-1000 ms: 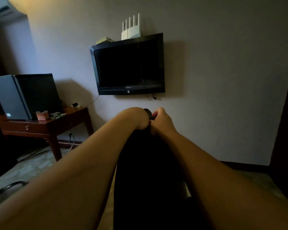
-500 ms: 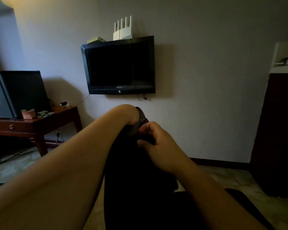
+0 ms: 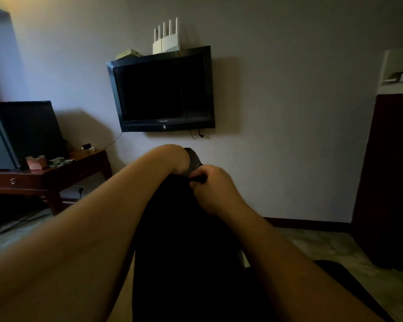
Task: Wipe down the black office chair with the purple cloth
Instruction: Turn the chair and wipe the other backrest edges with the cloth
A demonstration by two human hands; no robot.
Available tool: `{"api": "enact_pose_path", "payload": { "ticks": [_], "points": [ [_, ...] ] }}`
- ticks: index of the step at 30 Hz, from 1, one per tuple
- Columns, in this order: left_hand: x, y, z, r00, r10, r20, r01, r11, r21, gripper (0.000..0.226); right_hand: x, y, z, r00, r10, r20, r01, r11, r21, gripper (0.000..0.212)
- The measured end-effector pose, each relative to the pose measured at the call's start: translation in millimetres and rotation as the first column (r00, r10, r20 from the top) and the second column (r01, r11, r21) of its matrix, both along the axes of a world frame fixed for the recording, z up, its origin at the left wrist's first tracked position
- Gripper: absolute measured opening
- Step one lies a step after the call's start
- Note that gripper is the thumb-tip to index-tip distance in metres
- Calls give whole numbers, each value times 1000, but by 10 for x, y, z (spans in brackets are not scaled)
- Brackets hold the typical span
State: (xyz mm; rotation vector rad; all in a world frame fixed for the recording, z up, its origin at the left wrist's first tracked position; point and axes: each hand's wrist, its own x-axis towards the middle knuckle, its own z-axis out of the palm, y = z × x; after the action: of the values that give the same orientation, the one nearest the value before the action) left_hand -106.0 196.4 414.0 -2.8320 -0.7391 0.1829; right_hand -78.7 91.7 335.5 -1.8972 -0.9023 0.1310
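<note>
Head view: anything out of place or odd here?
Nothing spilled or damaged. Only oddity: two white routers and a small box perched atop the wall TV. Too dim to judge the chair.

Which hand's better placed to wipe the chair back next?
Right, probably. The right hand is on the near face of the chair back, pinching what looks like the cloth; the left hand hooks over the top, fingers hidden.

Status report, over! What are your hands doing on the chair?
Left hand draped over chair top, fingers hidden. Right hand pinching a dark fold there; too dim to tell its colour. Nothing in the way.
</note>
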Motion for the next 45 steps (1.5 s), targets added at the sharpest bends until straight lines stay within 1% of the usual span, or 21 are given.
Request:
{"api": "enact_pose_path", "payload": {
  "ticks": [2, 4, 7, 9, 12, 14, 16, 17, 19, 20, 22, 24, 26, 29, 30, 33, 37, 40, 42, 45],
  "points": [
    [21, 48, -11, 1000, -18, -4, 18, 1000, 0, 21, 190, 227, 121, 999, -49, 11, 50, 992, -120, 34],
    [34, 87, -18, 999, -31, -19, 31, 999, 13, 25, 362, 421, 177, 996, -93, 1, 92, 982, -165, 35],
    [49, 106, 4, 998, -58, -37, 58, 998, 12, 31, 659, 668, 145, 983, -174, 61, 180, 976, -121, 29],
    [55, 96, 28, 997, -67, -34, 67, 998, -7, 33, 877, 818, 117, 973, -225, 55, 229, 969, -88, 35],
    [85, 111, 30, 995, -77, -56, 77, 997, -5, 34, 1212, 1047, 69, 954, -295, 52, 299, 950, -91, 40],
    [109, 139, 18, 995, -79, -61, 79, 997, 1, 35, 1394, 1176, 30, 944, -325, 63, 330, 936, -120, 32],
    [129, 162, -1, 994, -88, -69, 89, 996, 8, 35, 1538, 1272, -8, 937, -331, 111, 346, 921, -177, 15],
    [132, 173, -12, 993, -89, -75, 90, 996, 11, 35, 1595, 1307, -23, 935, -332, 127, 352, 912, -209, 11],
    [136, 183, -20, 992, -85, -93, 87, 996, 17, 35, 1680, 1324, -55, 940, -318, 126, 341, 903, -263, 19],
    [141, 188, -25, 992, -82, -96, 84, 996, 18, 34, 1689, 1297, -63, 945, -308, 111, 327, 909, -259, 23],
    [140, 175, -26, 993, -84, -84, 86, 996, 12, 33, 1630, 1182, -78, 956, -281, 87, 294, 932, -213, 26],
    [139, 154, -16, 994, -86, -64, 86, 996, 6, 30, 1502, 1030, -102, 967, -235, 98, 247, 958, -143, 24],
    [134, 150, -16, 995, -83, -56, 84, 996, 6, 25, 1276, 856, -128, 975, -174, 139, 185, 980, -71, 24],
    [124, 132, -21, 994, -91, -64, 94, 994, 49, 18, 851, 531, -165, 956, -85, 279, 77, 996, 41, 28],
    [121, 122, -25, 993, -89, -74, 94, 994, 59, 18, 687, 405, -175, 952, -56, 301, 39, 997, 65, 28],
    [116, 106, -34, 991, -75, -112, 85, 992, 90, 25, 226, 21, -212, 961, 30, 274, -65, 991, 120, 21],
    [102, 96, -39, 994, -54, -94, 63, 993, 97, 29, -226, -371, -280, 975, 159, 154, -190, 958, 214, 22],
    [109, 91, -37, 995, -55, -82, 62, 994, 89, 29, -222, -348, -269, 986, 147, 83, -164, 953, 253, 22],
    [117, 125, -42, 996, -66, -58, 70, 995, 75, 28, -74, -168, -203, 991, 125, 36, -130, 964, 231, 19],
    [120, 186, -54, 997, -74, -35, 76, 995, 59, 29, 314, 245, -110, 998, 54, 17, -56, 986, 159, 18]
  ]
}}
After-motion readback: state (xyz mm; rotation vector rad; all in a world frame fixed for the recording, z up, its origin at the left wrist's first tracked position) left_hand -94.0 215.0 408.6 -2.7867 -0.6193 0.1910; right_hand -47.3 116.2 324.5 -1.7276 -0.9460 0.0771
